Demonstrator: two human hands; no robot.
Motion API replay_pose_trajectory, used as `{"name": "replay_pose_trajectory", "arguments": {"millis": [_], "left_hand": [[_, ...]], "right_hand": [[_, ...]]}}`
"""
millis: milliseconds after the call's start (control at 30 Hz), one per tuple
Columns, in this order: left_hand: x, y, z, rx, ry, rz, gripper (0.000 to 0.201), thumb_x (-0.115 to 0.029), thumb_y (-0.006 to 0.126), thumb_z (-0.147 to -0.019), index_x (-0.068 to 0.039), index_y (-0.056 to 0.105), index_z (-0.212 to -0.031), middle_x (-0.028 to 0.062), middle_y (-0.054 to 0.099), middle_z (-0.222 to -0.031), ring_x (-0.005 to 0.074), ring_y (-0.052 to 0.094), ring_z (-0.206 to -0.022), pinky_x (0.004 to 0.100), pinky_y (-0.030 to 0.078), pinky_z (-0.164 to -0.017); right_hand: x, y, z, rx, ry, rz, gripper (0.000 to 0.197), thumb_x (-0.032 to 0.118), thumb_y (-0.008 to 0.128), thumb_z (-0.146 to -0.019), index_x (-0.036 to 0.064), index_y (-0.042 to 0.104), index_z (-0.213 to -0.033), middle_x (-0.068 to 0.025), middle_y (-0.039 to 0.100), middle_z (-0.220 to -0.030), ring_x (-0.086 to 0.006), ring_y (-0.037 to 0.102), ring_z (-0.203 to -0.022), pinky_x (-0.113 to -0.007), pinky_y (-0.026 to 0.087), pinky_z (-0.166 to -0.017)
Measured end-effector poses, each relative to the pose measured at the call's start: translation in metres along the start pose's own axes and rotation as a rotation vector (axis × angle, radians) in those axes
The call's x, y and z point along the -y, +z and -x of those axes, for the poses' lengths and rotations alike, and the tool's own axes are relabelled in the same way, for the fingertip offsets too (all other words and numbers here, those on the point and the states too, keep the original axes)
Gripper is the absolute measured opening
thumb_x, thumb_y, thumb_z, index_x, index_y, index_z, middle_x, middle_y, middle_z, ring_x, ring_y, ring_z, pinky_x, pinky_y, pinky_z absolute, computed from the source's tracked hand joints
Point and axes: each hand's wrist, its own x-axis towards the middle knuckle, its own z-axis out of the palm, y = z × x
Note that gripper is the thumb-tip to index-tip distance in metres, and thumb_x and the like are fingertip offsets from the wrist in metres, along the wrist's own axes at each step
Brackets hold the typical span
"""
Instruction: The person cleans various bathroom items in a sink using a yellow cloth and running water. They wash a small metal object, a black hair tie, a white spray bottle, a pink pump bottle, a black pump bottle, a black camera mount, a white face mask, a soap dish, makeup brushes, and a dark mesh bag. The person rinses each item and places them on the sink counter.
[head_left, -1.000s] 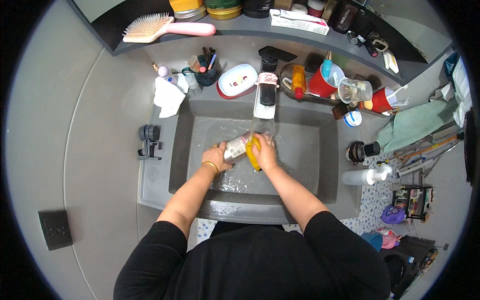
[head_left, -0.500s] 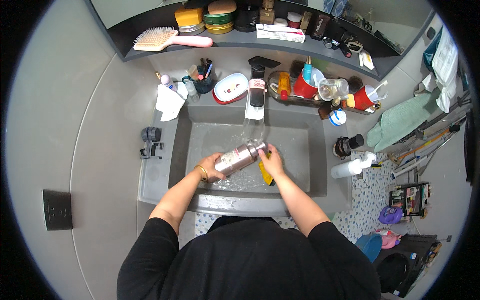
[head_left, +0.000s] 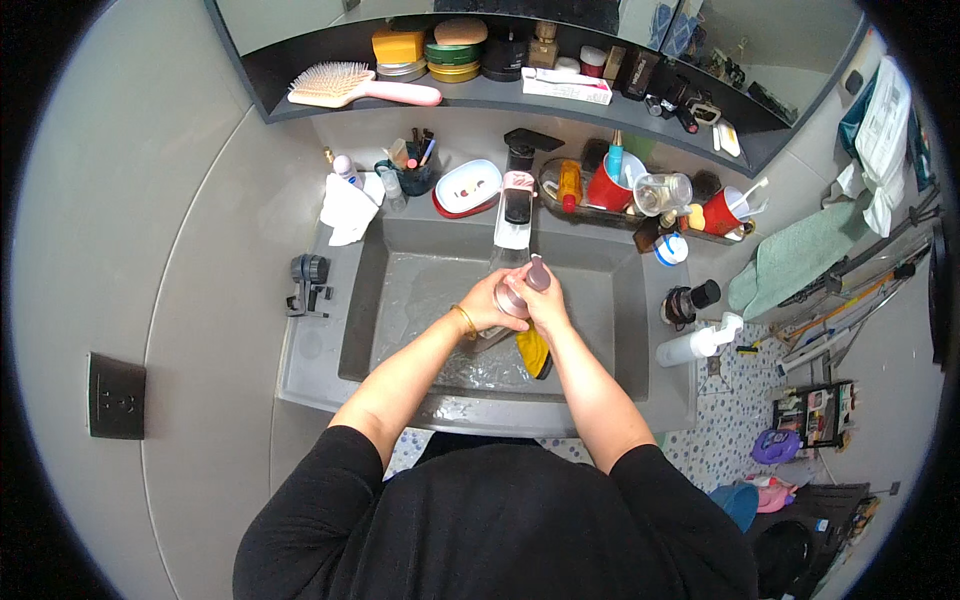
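Head view, with the basin as the dial: at nine, outside its left rim, sits a dark clip-like fixture, and at ten a crumpled white tissue lies on the ledge. Just left of the dial's centre, the left hand is wrapped firmly around the metal bottle, which half a second ago lay slanted with its narrow end toward two and now stands much steeper, seen nearly end-on, close below the tap at twelve. Clear water shows between tap and hands. The yellow cloth, pressed to the bottle one second ago, now hangs or lies toward five, apart from the visible body; whether any fingers keep hold of it, I cannot tell. Toward three from the centre, the right hand is closed about the narrow pinkish end, which points to about one; whether that piece is fixed to the body or loose is unclear. As I judge it, the wiping has paused and the bottle's upper part is being handled at the stream instead. Beyond the basin, toward four, stands a white pump bottle.
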Motion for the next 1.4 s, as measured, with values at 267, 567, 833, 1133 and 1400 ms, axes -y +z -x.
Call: {"name": "replay_pose_trajectory", "arguments": {"millis": [267,567,833,1133,1400], "left_hand": [[0.023,-0.021,-0.013,0.194,-0.175,0.383,0.059,-0.014,0.075,-0.057,-0.003,0.046,-0.108,0.007,0.051,-0.104,0.0157,0.048,-0.096,0.0287,0.039,-0.084],[0.01,0.035,-0.01,-0.708,0.057,-0.146,0.051,-0.021,0.064,-0.065,0.004,0.043,-0.104,0.0213,0.046,-0.104,0.0373,0.044,-0.096,0.0394,0.035,-0.085],[0.014,0.014,-0.029,-0.513,0.188,-0.155,0.036,-0.022,0.055,-0.07,0.002,0.046,-0.096,0.0191,0.048,-0.101,0.0352,0.046,-0.095,0.0373,0.037,-0.082],[0.04,0.015,-0.033,-0.618,-0.073,0.554,0.039,-0.03,0.036,-0.088,0.001,0.051,-0.106,0.0074,0.052,-0.106,0.0151,0.047,-0.097,0.0263,0.034,-0.087],[0.049,0.028,-0.032,-0.646,-0.253,0.779,0.055,-0.05,0.033,-0.086,-0.003,0.054,-0.105,0.0082,0.057,-0.1,0.0178,0.052,-0.092,0.0292,0.037,-0.084]], "right_hand": [[0.006,0.008,-0.03,0.195,-0.459,0.635,0.04,0.014,0.074,-0.059,0.0016,0.049,-0.087,-0.0111,0.048,-0.097,-0.021,0.046,-0.091,-0.031,0.038,-0.08],[-0.038,-0.003,-0.019,0.012,-0.106,0.182,0.056,0.028,0.067,-0.072,0.0005,0.041,-0.113,-0.0094,0.05,-0.107,-0.0177,0.047,-0.1,-0.029,0.037,-0.086],[-0.04,-0.017,-0.021,0.027,0.201,-0.327,0.065,0.056,0.035,-0.082,0.0044,0.036,-0.122,-0.0048,0.04,-0.125,-0.0181,0.035,-0.117,-0.033,0.027,-0.097],[-0.063,-0.021,-0.054,-0.224,0.466,-0.178,0.032,0.031,0.047,-0.083,0.0053,0.055,-0.1,-0.0054,0.057,-0.097,-0.0151,0.053,-0.09,-0.029,0.041,-0.08],[-0.088,-0.026,-0.043,-0.316,0.435,-0.329,0.037,0.035,0.046,-0.082,0.0049,0.054,-0.102,-0.0054,0.056,-0.099,-0.0166,0.053,-0.091,-0.03,0.04,-0.082]]}}
